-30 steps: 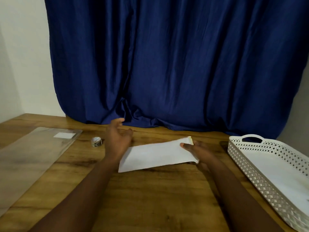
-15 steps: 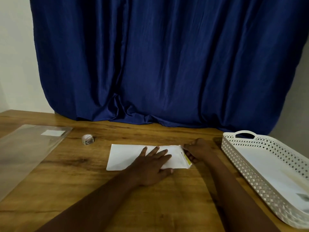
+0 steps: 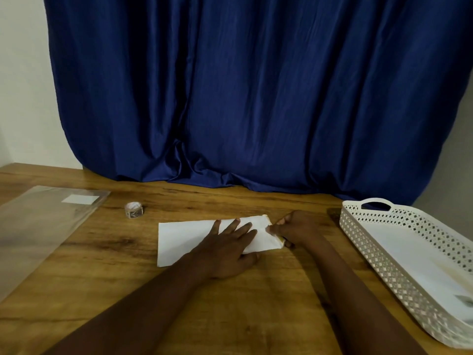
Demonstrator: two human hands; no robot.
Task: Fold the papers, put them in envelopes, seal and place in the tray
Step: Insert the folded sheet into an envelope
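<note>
The left hand is laid flat on the envelope, fingers straight and spread, pressing it onto the table. The right hand is curled at the envelope's right end, where the paper is pinched between its fingertips; the paper is creased there, and a thin yellowish strip can be seen along that end.

The envelope is white and long, lying flat near the middle of the table, its long side running left to right and slightly tilted. Its left half is left uncovered and looks smooth.

A white perforated tray with a handle cut-out is placed well to the right of the hands. White sheets are seen lying inside it. A small roll is set just beyond the envelope's left end, apart from it. A clear plastic sleeve bearing 1 white label is spread at the far left. A dark blue curtain is hung behind the table.
</note>
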